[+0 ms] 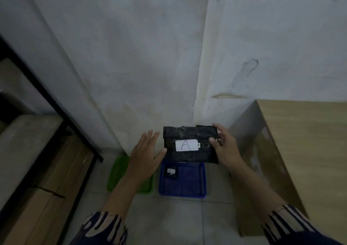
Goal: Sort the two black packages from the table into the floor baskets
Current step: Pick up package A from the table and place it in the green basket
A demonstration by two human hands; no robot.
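Note:
A black package (pixel 189 156) with a white label marked "A" hangs in the air above the far edge of the blue basket (pixel 199 192). My right hand (pixel 224 147) grips its right edge. My left hand (pixel 145 154) is spread flat, its thumb touching the package's left edge, fingers apart. A second, smaller black package (pixel 171 174) with a white label lies inside the blue basket at its far left corner. A green basket (pixel 117 171) stands on the floor just left of the blue one, partly hidden by my left forearm.
A wooden table (pixel 308 151) stands at the right, its near corner close to my right arm. A black metal frame (pixel 56 105) and light wooden boards (pixel 56 179) fill the left side. A white wall rises behind the baskets. Grey floor tiles lie in front.

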